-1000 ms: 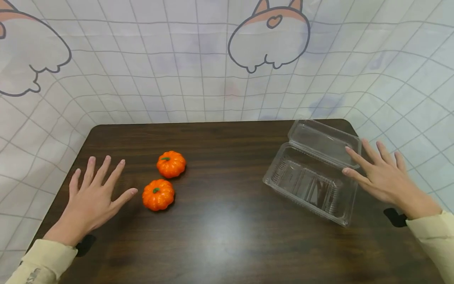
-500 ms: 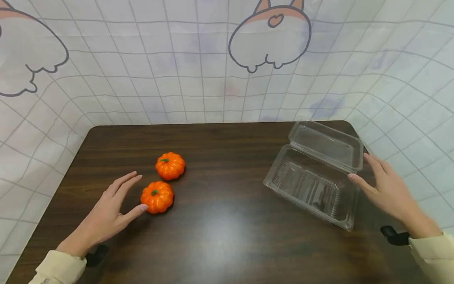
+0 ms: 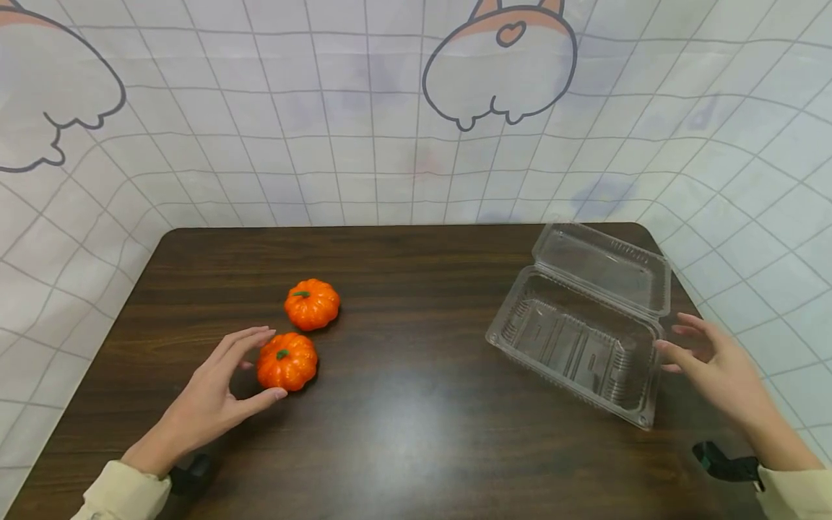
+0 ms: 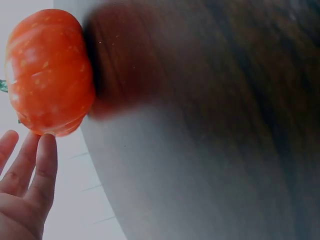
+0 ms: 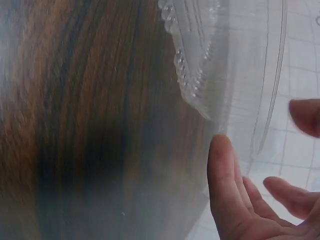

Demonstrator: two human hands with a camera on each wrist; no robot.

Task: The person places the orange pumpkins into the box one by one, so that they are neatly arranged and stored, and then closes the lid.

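Two small orange pumpkins with green stems sit on the left of the table. My left hand [image 3: 209, 390] is spread beside the nearer pumpkin [image 3: 287, 362], its thumb on the near side and its fingers on the far left. In the left wrist view, fingertips [image 4: 48, 137] reach the edge of the pumpkin [image 4: 50, 72]; whether they touch is unclear. The other pumpkin [image 3: 312, 304] lies just behind. On the right, my right hand [image 3: 724, 372] is at the right edge of a clear plastic clamshell box [image 3: 578, 347], its lid up. Thumb and fingers stand apart around that edge, not visibly pinching.
The dark wooden table [image 3: 403, 419] extends between the pumpkins and the box. A white gridded curtain [image 3: 390, 130] with cartoon animal drawings hangs behind the table and along both sides. The raised lid [image 3: 604, 267] leans toward the back right.
My left hand has moved right and inward, from spread fingers to a curve around the nearer pumpkin. My right hand has come down and toward me from the lid to the box's right edge.
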